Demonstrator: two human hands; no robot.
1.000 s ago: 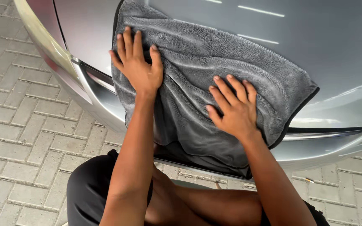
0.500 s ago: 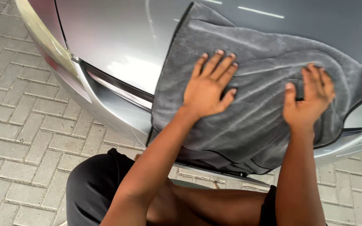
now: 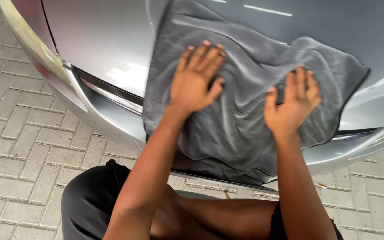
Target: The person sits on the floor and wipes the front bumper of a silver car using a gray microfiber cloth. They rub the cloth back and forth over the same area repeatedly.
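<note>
On the silver-grey car body (image 3: pixel 98 40), the left hand (image 3: pixel 196 80) and right hand (image 3: pixel 292 100) press flat, fingers spread, on a large grey microfibre towel (image 3: pixel 245 129); brick paving (image 3: pixel 18 151) lies below.

This is an outdoor paved spot where a car is parked, such as a driveway or car-wash yard. The ground (image 3: pixel 18 146) is laid with grey interlocking paving bricks, and daylight glints off the silver car body (image 3: pixel 103 49). A grey microfibre cloth (image 3: pixel 245 102) spread on the paintwork fits a car-cleaning setting.
</note>
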